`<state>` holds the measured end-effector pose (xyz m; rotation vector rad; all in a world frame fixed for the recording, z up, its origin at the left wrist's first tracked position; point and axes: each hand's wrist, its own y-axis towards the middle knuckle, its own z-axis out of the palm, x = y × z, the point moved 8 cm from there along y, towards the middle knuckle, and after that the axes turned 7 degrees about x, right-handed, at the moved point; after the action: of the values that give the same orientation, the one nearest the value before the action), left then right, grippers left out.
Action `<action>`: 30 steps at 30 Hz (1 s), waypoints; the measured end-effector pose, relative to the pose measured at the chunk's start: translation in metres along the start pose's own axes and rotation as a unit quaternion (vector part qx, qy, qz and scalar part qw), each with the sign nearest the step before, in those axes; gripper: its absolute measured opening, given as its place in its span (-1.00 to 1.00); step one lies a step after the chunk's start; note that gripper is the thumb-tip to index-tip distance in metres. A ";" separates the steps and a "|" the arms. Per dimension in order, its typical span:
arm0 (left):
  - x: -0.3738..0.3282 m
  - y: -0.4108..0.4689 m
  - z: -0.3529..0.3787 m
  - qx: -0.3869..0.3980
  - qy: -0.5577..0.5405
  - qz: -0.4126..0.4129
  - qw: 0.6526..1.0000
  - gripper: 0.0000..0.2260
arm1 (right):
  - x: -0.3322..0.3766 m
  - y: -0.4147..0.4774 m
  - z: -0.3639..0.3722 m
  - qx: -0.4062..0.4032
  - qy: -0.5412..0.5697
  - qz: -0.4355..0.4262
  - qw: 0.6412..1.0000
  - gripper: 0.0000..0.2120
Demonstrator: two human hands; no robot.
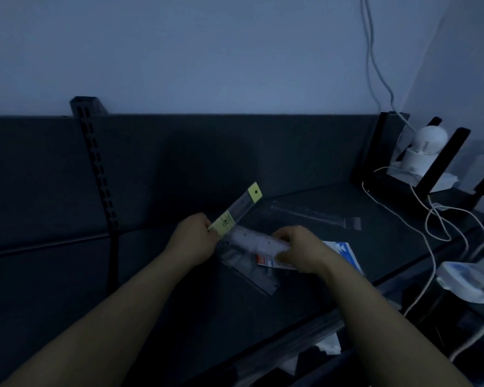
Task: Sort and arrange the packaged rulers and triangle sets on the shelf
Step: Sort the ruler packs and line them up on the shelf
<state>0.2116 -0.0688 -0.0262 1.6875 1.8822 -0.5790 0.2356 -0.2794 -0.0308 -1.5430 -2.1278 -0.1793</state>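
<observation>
While the left hand (pixel 196 238) pinches a yellow-tagged clear ruler pack (pixel 235 212) and the right hand (pixel 299 252) grips a pale plastic ruler (pixel 259 243), sorting seems underway; next, lay both aligned.

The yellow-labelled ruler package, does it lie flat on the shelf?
No, the left hand holds the yellow-labelled ruler package by one end, raised above the shelf.

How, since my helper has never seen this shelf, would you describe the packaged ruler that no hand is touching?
On the dark shelf, look behind the right hand, toward the white cables. The lone packaged ruler lies flat there, all clear, unlike the yellow-headed ruler in the left hand.
</observation>
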 end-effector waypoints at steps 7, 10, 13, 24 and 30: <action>-0.010 -0.021 0.018 0.060 -0.100 -0.009 0.993 -0.88 | -0.034 -0.009 -0.023 -0.015 -0.020 0.084 0.996 -0.89; -0.015 -0.026 0.035 0.077 -0.101 -0.019 0.992 -0.83 | -0.046 -0.018 -0.019 0.021 -0.056 0.106 0.993 -0.75; -0.017 -0.028 0.045 0.083 -0.110 -0.034 0.990 -0.83 | -0.043 -0.028 -0.019 0.058 -0.022 0.093 0.994 -0.66; -0.018 -0.033 0.041 0.064 -0.123 -0.044 0.989 -0.91 | -0.035 -0.025 -0.018 0.078 -0.040 0.058 0.994 -0.68; -0.013 -0.037 0.041 0.054 -0.150 -0.059 0.985 -0.89 | -0.034 -0.032 -0.011 0.141 -0.075 0.046 0.986 -0.37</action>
<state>0.1798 -0.1097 -0.0504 1.4655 1.7649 -0.9428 0.2174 -0.3235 -0.0316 -1.5213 -2.0814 0.2685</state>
